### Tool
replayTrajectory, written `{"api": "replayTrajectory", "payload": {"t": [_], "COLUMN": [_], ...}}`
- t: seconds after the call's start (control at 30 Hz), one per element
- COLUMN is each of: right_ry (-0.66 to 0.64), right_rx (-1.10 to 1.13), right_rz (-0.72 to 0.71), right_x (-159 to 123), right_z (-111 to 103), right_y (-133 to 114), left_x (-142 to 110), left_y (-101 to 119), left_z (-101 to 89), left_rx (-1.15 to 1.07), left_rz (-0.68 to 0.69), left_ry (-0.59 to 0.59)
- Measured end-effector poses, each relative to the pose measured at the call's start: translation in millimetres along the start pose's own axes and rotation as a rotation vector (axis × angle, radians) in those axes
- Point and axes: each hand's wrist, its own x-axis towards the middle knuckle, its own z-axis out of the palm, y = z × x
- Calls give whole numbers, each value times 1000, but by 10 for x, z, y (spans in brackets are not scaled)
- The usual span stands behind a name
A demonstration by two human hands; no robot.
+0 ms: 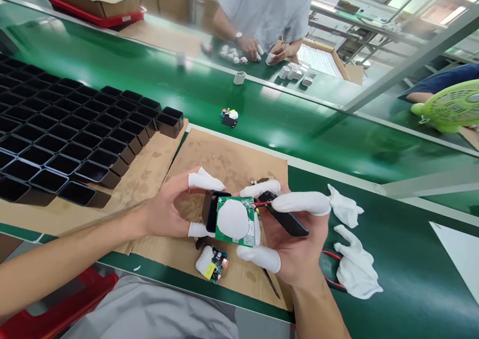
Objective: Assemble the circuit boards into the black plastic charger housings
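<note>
My left hand point(168, 204), with white finger cots on its thumb and a finger, grips a black plastic case point(210, 212) by its sides. My right hand point(303, 234), also in finger cots, holds a green circuit board point(220, 242) bearing a large white blob of putty-like material point(232, 219). The board sits at the case's open end; how far inside it reaches is hidden. A black end plate point(290, 219) is pinched in the same right hand, with red and black wires running from it toward the board. Another circuit board point(215, 266) with a white lump lies below, on the cardboard.
Rows of open black cases point(80, 134) stand at left on cardboard point(145, 219). White crumpled putty lumps point(357, 266) and red-handled pliers point(333, 283) lie at right. Another board point(230, 117) rests on the green belt point(262, 114). Opposite, a person point(265, 20) handles white parts.
</note>
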Motion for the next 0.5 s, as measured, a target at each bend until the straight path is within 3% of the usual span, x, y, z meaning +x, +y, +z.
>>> {"api": "replayTrajectory", "payload": {"t": [0.17, 0.5], "right_ry": [36, -102], "right_rx": [-70, -188], "right_rz": [-69, -113], "right_x": [40, -9], "right_z": [-1, -103], "right_y": [-85, -101], "left_x": [26, 61], "left_y": [11, 20], "left_z": [-5, -42], "left_rx": [24, 89], "left_rz": [40, 123], "left_ry": [-1, -54]}}
